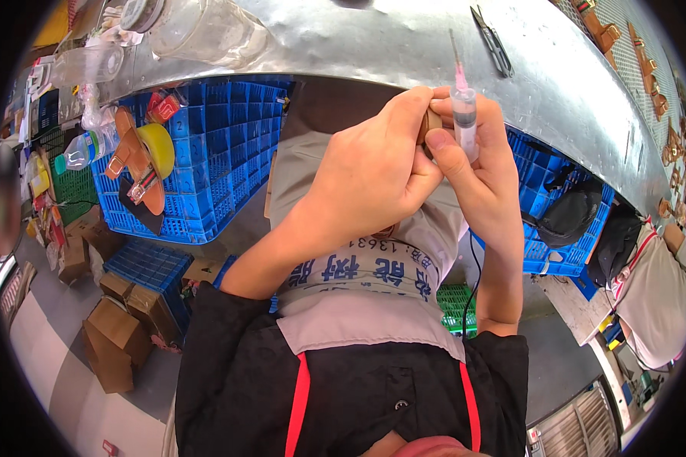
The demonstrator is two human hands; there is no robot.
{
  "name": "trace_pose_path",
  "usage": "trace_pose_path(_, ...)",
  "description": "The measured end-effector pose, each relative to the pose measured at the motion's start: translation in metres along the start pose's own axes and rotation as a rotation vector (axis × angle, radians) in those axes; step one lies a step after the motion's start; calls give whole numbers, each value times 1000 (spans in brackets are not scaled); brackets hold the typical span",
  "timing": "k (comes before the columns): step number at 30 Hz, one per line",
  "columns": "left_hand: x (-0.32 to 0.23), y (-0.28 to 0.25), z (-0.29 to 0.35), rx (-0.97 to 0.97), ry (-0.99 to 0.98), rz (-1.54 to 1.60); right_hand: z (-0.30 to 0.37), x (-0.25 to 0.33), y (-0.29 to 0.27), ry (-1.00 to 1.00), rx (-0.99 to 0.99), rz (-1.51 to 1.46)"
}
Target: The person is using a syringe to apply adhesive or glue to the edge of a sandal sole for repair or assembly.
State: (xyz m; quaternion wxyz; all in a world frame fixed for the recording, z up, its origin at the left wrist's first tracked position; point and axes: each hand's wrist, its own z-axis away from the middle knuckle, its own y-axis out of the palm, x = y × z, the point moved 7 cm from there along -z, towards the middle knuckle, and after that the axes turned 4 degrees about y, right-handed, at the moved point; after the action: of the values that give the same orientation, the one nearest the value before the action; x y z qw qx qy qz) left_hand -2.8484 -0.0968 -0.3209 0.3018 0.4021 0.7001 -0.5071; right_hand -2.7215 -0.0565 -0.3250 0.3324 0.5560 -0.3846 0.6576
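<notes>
My two hands meet above my lap at the near edge of a metal-topped table (pixel 358 53). A clear syringe (pixel 463 114) with a pink needle hub stands point-up in my right hand (pixel 484 152), its needle toward the table. Between the hands is a small brown piece (pixel 430 131), mostly hidden by fingers; its exact kind does not show. My left hand (pixel 377 164) is closed around this piece, and my right thumb lies close against it. A grey apron (pixel 366 282) covers my front and lap.
Black-handled snips (pixel 492 46) and clear plastic jars (pixel 206 34) are on the table. Blue crates (pixel 229 152) flank me; the left one carries a brown sandal (pixel 139 156) and yellow tape (pixel 158 148). Cardboard boxes (pixel 118 335) are lower left. Another person's apron (pixel 655 297) shows at right.
</notes>
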Motion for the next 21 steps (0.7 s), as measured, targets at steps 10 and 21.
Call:
trace_pose_path(10, -5, 2, 3, -19, 10, 18, 2, 4, -1, 56, 51, 92)
trace_pose_path(21, -6, 7, 2, -4, 8, 42, 7, 2, -7, 53, 23, 170)
